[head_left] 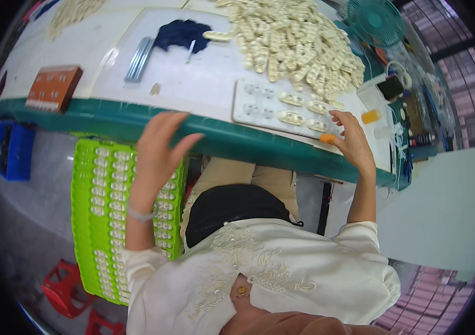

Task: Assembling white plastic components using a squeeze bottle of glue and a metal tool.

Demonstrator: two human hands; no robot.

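Observation:
My left hand (159,142) is above the table's front edge, over the far end of a bright green tray (84,223). Its thumb and fingers are spread, with nothing between them. At the right end of a white fixture plate (243,114), my right hand (354,142) has its thumb and curved index finger apart. Something orange (327,138) covers or touches the thumb tip; I cannot tell which. Several cream oval pieces (290,117) sit in the plate's right part, while its left part shows bare metal-looking sockets.
A large heap of cream pieces (288,42) lies behind the plate. Farther left are a dark blue cloth (181,34), silver metal bars (139,60) and an orange block (54,87). A green fan (375,22) stands back right; a red stool (64,287) is low left.

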